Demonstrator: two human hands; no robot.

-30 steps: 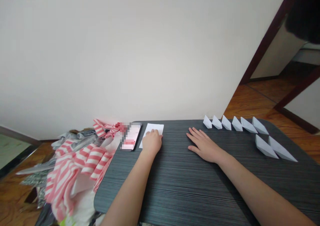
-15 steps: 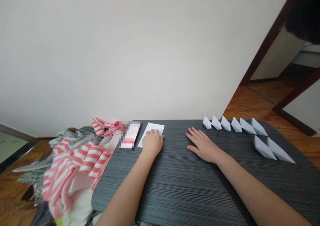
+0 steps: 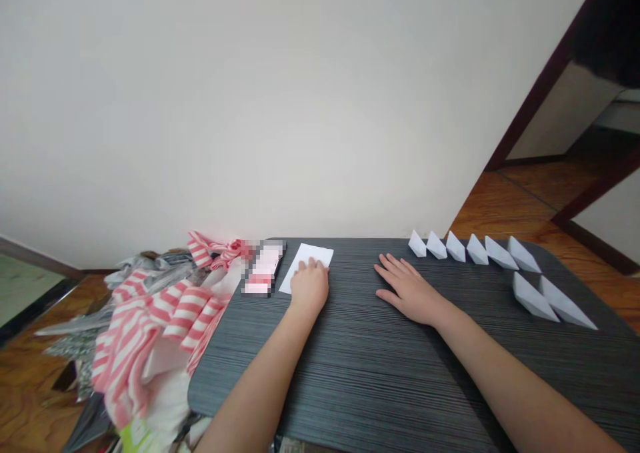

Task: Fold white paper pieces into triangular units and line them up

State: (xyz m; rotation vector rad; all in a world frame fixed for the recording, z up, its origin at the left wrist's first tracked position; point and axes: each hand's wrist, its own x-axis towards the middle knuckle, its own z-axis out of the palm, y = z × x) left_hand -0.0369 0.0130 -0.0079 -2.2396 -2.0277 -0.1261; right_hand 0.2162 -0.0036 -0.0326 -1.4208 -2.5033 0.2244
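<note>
My left hand rests on a white sheet of paper at the far side of the dark striped table. Its fingers lie curled on the paper's near half, and I cannot see whether they pinch it. My right hand lies flat on the bare tabletop to the right of the paper, fingers stretched out and spread, holding nothing. Several folded white paper boats stand in a row at the far right, with two more nearer to me.
A phone lies just left of the paper at the table's far edge. A heap of red-and-white striped cloth and plastic bags crowds the table's left side. A white wall runs behind; wooden floor and a doorway are at the right.
The view has shifted slightly. Both hands stay in much the same places, the left on the paper and the right flat on the table.
</note>
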